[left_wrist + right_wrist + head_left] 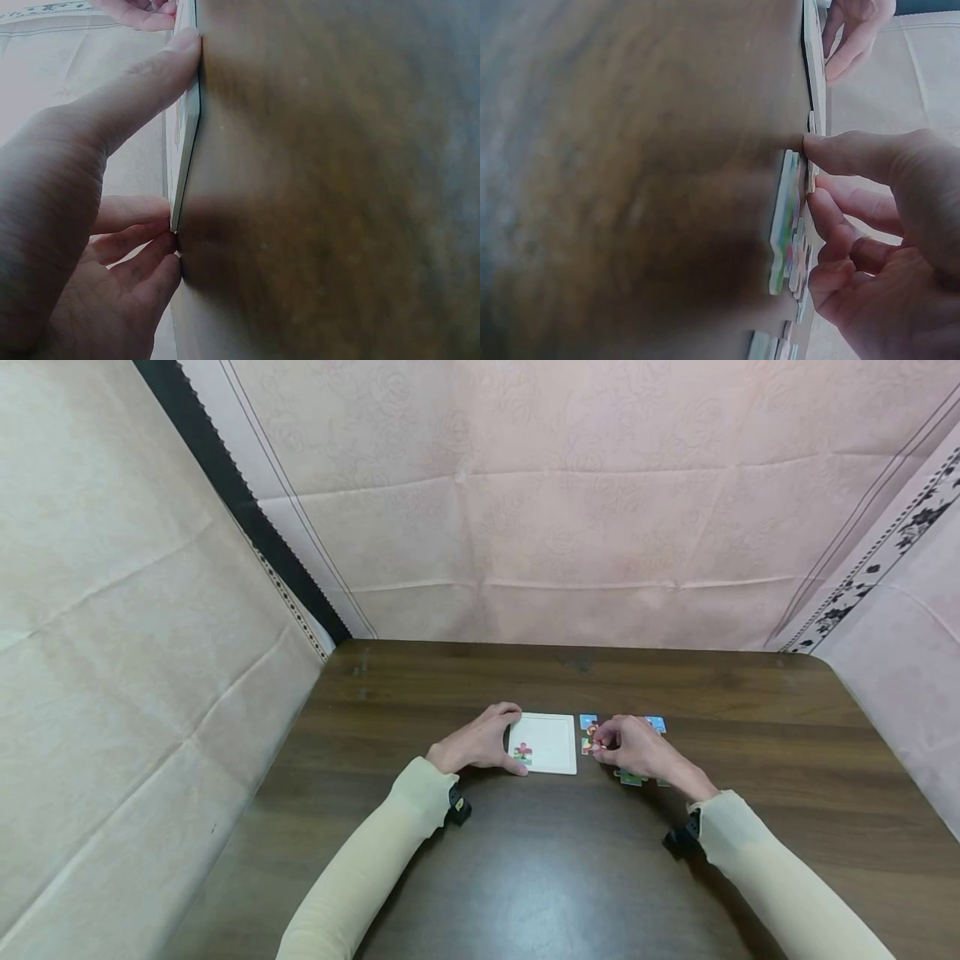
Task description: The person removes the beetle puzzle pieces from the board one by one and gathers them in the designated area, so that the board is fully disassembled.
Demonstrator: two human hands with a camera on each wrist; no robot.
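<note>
A white square puzzle board [551,742] lies flat on the table, with one colourful puzzle piece [522,753] in its near left corner. My left hand [483,740] holds the board by its left side, thumb at the near corner and fingers at the far corner. To the right of the board, my right hand [636,747] pinches a thin puzzle piece [811,177] between thumb and fingers, low over the table. Loose pieces lie around and under that hand: a blue one [656,724], a green one [632,778] and others partly hidden by it.
The brown wooden table [480,877] extends toward me and to both sides. Pale patterned cloth [570,527] hangs behind it and along the left and right. Dark wrist cameras [457,806] sit on both wrists.
</note>
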